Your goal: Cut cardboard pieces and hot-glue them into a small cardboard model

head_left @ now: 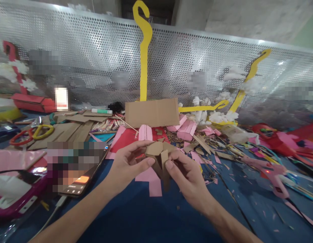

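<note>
Between both hands, above the blue table, is a small folded cardboard piece point(155, 148) with a flat, many-sided top and strips hanging down. My left hand point(128, 162) grips its left side, thumb on the front and fingers behind. On the right, my right hand point(188, 173) pinches an upright strip of the cardboard between thumb and fingers. Pink paper point(155, 188) lies on the table below the piece. Behind it stands a brown cardboard box point(152, 113) with a tall yellow hook shape point(144, 60) rising from it.
At left are a lit phone point(95, 168) with a cable, scissors point(43, 131), cardboard sheets point(67, 135) and a purple power strip point(24, 202). A pink glue gun point(269, 173) lies at right. Scraps litter the table before a perforated metal panel point(171, 60).
</note>
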Demonstrator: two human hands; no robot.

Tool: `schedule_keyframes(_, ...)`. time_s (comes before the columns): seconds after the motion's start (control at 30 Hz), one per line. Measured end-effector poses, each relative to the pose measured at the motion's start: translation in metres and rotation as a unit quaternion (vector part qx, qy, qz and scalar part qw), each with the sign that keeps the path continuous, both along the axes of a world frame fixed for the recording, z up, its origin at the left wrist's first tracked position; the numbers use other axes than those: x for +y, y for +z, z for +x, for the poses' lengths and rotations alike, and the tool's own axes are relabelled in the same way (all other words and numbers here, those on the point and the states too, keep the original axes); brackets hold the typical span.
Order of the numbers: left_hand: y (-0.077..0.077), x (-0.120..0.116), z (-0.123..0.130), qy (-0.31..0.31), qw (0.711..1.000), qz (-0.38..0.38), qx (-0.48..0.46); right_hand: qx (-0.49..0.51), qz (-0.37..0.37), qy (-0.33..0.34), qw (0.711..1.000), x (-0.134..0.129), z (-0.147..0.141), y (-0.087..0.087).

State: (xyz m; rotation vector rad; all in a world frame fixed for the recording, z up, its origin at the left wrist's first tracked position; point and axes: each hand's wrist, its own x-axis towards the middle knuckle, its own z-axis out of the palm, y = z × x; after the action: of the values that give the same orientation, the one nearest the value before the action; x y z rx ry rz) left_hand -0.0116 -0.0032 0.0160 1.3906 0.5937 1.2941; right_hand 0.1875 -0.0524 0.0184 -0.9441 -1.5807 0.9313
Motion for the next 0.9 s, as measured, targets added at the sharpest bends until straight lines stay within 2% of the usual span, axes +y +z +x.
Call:
schedule_keyframes(0.23,0.0032,0.0007,-0.0053,-0.051,0.998,0.018,0.041,-0.022,-0.025,0.030,0.999,-0.0030,0.0018,0.0000)
schedule_keyframes(0.5,0.0007,0.0042,-0.0083,-0.061,0.993,0.069,0.071,-0.037,0.032,0.010,0.999,-0.0022,0.0009,-0.0028)
schedule_keyframes(0.9,-0.0025,0.0039,-0.0076,-0.084,0.995,0.042,0.041,-0.048,0.043,-0.006,0.998,-0.0008,-0.0004,0.0003)
